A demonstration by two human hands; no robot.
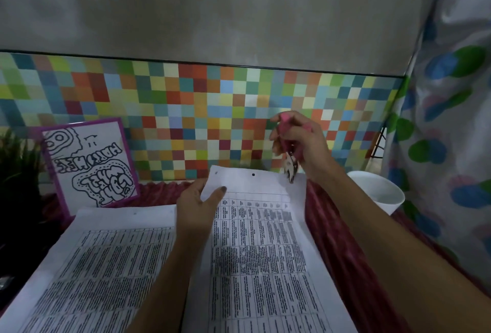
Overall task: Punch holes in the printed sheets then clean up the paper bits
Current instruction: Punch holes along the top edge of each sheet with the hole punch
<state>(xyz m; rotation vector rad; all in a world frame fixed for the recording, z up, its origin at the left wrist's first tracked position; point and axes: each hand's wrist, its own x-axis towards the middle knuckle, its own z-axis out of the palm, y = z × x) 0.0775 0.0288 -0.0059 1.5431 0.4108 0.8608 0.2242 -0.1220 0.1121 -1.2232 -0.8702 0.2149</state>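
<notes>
My left hand (198, 205) pinches the upper left edge of a printed sheet (260, 247) with a table on it and lifts that end off the surface. One punched hole (253, 174) shows near the sheet's top edge. My right hand (297, 141) grips a pink-handled hole punch (289, 162), whose metal jaws sit at the sheet's top right corner. Whether the jaws bite the paper is unclear. A second printed sheet (87, 266) lies flat to the left.
A red ribbed cloth (342, 239) covers the surface. A white cup (377, 191) stands at the right, a purple-framed drawing (90, 165) leans on the mosaic wall at the left, and a dark plant (16, 167) sits beyond it. A patterned curtain (451, 120) hangs on the right.
</notes>
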